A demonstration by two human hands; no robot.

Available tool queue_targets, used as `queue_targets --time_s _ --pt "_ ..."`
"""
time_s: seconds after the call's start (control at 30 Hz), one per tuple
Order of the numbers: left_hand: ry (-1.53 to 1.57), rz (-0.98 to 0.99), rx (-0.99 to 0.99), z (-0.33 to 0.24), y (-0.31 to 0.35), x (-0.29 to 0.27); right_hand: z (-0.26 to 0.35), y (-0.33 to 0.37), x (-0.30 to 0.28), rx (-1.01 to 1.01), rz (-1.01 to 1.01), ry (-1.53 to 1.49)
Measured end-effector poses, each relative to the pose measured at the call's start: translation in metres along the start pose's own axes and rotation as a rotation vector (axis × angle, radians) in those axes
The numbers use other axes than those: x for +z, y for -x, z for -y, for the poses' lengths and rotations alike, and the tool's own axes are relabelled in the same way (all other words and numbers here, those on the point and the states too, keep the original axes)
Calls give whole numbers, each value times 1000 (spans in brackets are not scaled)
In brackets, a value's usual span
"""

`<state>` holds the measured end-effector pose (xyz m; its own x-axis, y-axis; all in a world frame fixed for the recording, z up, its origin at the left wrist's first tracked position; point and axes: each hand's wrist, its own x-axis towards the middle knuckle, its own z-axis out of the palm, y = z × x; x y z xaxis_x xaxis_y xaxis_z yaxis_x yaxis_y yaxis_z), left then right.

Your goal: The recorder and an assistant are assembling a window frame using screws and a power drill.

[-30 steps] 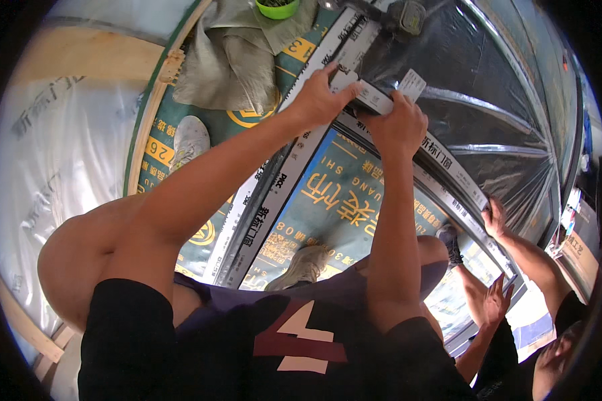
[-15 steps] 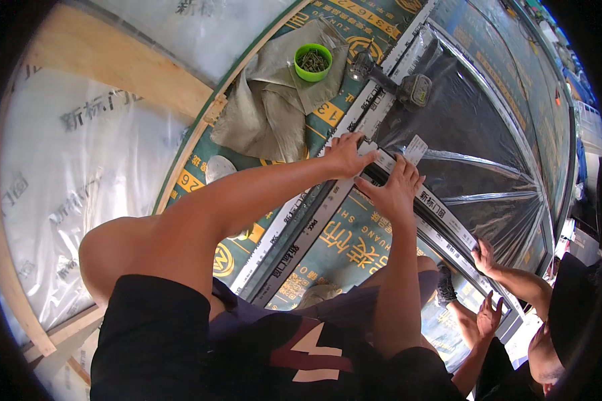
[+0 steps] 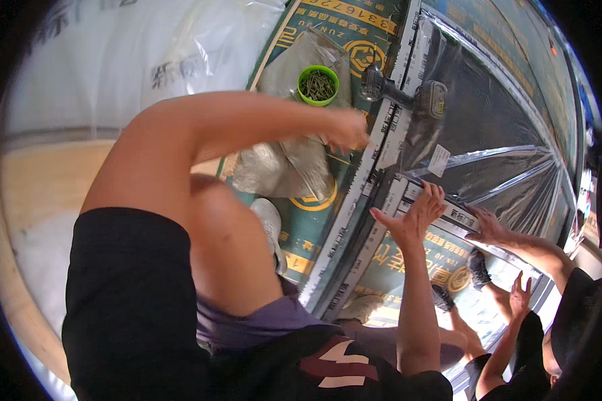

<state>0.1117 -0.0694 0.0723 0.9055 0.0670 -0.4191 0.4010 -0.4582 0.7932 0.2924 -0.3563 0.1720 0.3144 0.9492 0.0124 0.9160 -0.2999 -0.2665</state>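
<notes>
My left hand is in the air over the edge of the taped window frame, blurred by motion, so its fingers cannot be read. My right hand has its fingers spread, resting on the end of a dark frame bar covered in printed white film. This bar meets the long side rail at a corner. Beyond my left hand, a power drill lies across the frame. A green bowl of screws stands on a grey cloth.
A co-worker's hand touches the same bar to the right; their other hand is raised. Dark plastic-wrapped panel fills the far part of the frame. Plastic-wrapped sheets with wooden edging lie at left. Printed green sheeting covers the floor.
My left hand has let go of the frame corner and swung up and left towards the bowl. My right hand stays on the bar, and the view has shifted.
</notes>
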Motion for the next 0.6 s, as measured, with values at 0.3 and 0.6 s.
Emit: queue_targets --time_s 0.3,0.6 --pt "-409 -491 -580 82 29 -121 -12 5 9 38 22 4" --pt "-478 -486 -527 68 26 -101 -7 0 5 28 32 55"
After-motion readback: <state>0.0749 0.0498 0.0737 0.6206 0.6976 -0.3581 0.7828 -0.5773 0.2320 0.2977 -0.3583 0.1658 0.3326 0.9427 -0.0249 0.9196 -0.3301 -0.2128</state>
